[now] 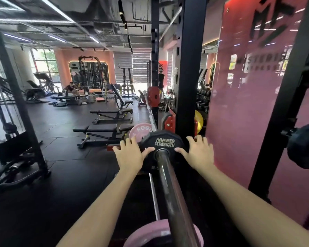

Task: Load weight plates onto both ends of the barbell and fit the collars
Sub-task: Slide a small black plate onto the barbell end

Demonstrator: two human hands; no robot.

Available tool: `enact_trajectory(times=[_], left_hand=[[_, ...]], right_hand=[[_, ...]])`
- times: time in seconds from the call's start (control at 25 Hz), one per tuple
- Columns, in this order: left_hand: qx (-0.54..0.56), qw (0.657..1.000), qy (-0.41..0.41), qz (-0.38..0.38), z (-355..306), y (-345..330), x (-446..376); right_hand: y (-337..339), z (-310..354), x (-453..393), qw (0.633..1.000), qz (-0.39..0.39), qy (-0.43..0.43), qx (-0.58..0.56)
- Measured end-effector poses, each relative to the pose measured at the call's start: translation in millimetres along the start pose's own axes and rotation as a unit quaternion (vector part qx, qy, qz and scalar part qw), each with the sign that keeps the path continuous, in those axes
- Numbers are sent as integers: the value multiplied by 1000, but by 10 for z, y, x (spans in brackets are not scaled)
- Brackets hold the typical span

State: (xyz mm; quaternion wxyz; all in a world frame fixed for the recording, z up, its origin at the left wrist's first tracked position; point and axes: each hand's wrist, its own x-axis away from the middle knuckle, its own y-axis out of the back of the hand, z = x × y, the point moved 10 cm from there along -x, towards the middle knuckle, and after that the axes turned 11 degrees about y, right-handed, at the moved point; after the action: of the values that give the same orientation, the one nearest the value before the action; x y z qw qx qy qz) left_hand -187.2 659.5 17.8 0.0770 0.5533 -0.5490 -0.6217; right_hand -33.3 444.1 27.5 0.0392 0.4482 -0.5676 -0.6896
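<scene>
My left hand lies flat on the left side of a black plate, fingers spread, thumb near the hub; my right hand mirrors it on the right side, fingers straight and pressing; the plate, marked Hammer Strength, sits on the bar, whose sleeve runs back toward me; a pink plate stands just behind it; black rack posts rise beyond; benches stand left.
</scene>
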Motion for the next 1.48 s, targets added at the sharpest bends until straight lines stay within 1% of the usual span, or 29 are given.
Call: enact_trajectory(times=[0.08,0.16,0.28,0.36,0.48,0.6,0.72,0.92,1.08,1.32,1.48], left_hand=[[5,1000,-7,-2,-28,13,49],[29,999,-31,-8,-73,83,82],[52,995,-75,-34,-93,338,143],[54,994,-82,-56,-66,573,244],[45,995,-81,-45,-47,827,433],[73,994,-79,-30,-28,1103,717],[84,994,-61,-18,20,1387,987],[70,996,-63,9,86,1785,1413],[58,996,-61,10,162,2176,1759],[50,997,-62,4,483,2743,2569],[62,997,-44,27,749,3024,2992]], right_hand=[[39,-13,29,1000,-9,2,-9],[64,27,77,999,-17,25,-34],[172,60,214,996,-34,57,-67],[271,33,319,993,-42,68,-83],[449,-28,456,990,-48,80,-109],[661,-38,648,985,-53,109,-126],[833,10,850,979,-41,128,-153],[1216,76,1257,974,-46,135,-176],[1626,117,1603,974,-53,132,-176],[2248,499,2376,970,-55,146,-188],[2598,654,2897,967,-65,153,-191]])
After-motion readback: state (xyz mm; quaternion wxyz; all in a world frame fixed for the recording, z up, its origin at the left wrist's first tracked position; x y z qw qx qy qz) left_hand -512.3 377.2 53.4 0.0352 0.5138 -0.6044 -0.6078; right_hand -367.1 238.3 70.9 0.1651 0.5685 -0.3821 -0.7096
